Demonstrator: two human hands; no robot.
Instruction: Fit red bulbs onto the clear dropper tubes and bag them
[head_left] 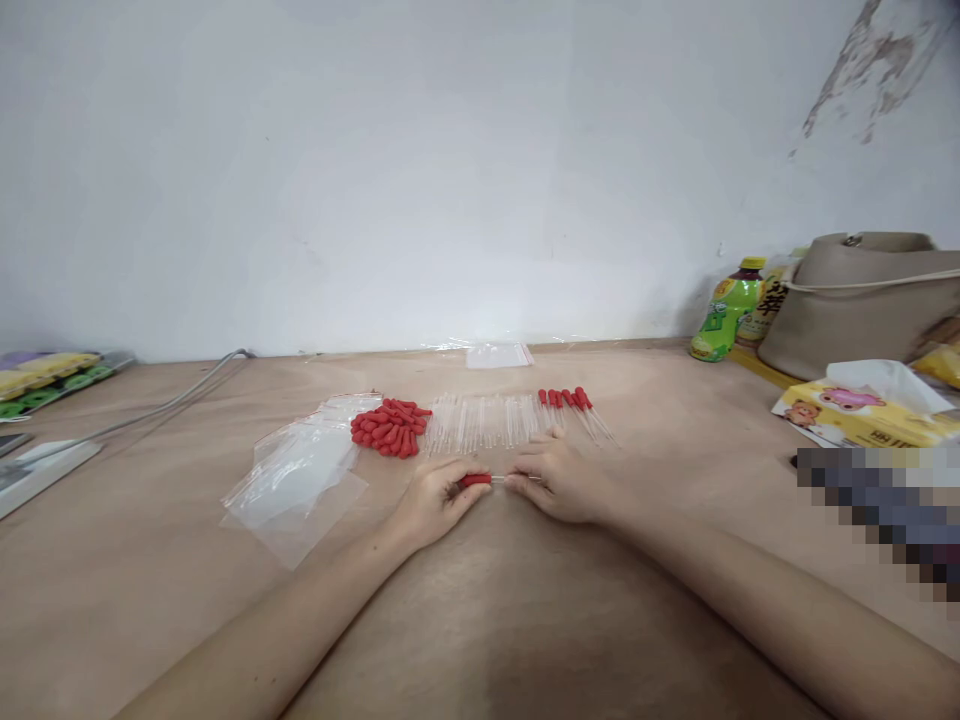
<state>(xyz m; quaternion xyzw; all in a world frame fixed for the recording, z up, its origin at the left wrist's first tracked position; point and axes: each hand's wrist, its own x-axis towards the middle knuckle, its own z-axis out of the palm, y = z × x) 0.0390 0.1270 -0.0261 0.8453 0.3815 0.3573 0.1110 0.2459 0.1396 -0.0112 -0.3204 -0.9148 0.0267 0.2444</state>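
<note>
My left hand (433,500) pinches a small red rubber bulb (475,480) just above the wooden table (487,620). My right hand (556,475) faces it, fingers closed on a thin clear glass tube (501,479) that meets the bulb. Behind the hands lies a row of bare clear tubes (480,420). To their left is a heap of red bulbs (390,427). To their right lie several tubes with red bulbs fitted (574,405).
Clear plastic bags (300,475) lie left of the bulb heap, another small bag (499,355) by the wall. At right stand a green bottle (726,312), a beige handbag (862,305) and a tissue pack (870,405). A cable (172,400) and flat items lie at left.
</note>
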